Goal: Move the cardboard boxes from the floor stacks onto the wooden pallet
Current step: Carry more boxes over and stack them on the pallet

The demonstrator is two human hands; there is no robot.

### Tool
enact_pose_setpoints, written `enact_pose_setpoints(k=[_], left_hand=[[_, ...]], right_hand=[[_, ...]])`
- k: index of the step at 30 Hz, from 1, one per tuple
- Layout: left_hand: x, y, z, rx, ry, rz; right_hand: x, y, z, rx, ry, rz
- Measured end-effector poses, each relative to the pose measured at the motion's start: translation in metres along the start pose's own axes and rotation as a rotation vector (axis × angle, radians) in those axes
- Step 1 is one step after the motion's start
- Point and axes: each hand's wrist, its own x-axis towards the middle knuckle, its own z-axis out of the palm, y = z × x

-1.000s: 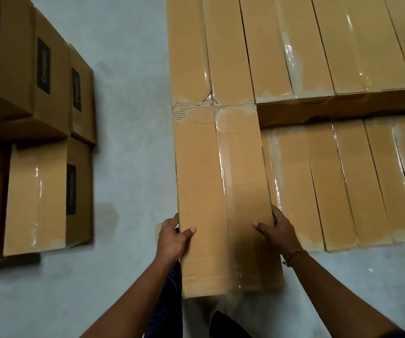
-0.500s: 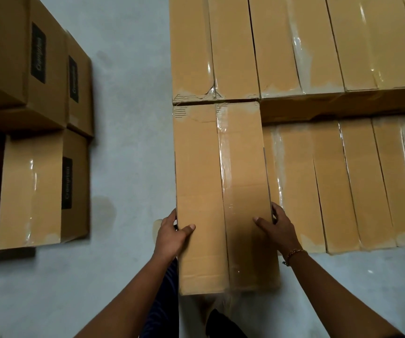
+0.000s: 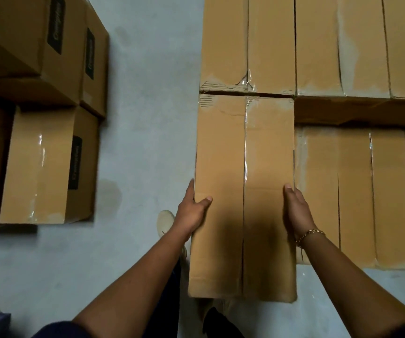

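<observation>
I hold a long taped cardboard box (image 3: 242, 191) by its two long sides. My left hand (image 3: 192, 212) grips the left edge with the thumb on top. My right hand (image 3: 297, 211), with a gold bracelet at the wrist, grips the right edge. The box's far end butts against the back row of boxes (image 3: 318, 45) and its top is level with theirs. To its right lies a lower row of boxes (image 3: 372, 191). The wooden pallet is hidden under the boxes. The floor stacks (image 3: 45, 164) stand at the left.
A strip of bare grey concrete floor (image 3: 142, 118) runs between the left stacks and the boxes I face. My light shoe (image 3: 165, 222) shows on the floor just left of the held box. A dark stain marks the floor near the left stack.
The held box has straightened and its far end has closed up against the back row. Both hands now sit farther forward along its sides.
</observation>
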Motion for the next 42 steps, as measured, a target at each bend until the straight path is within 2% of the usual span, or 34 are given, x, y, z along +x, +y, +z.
enact_pose_setpoints(k=[12,29,42], left_hand=[[-0.012,0.001,0.005,-0.07,0.001,0.027],[-0.002,0.003,0.001,0.003,0.004,0.024],[-0.002,-0.002,-0.006,-0.025,0.018,0.047]], right_hand=[[-0.01,-0.01,-0.008,0.0,0.07,0.0],[0.001,-0.002,0.0,-0.02,0.061,0.026],[-0.003,-0.001,0.006,-0.023,0.057,0.047]])
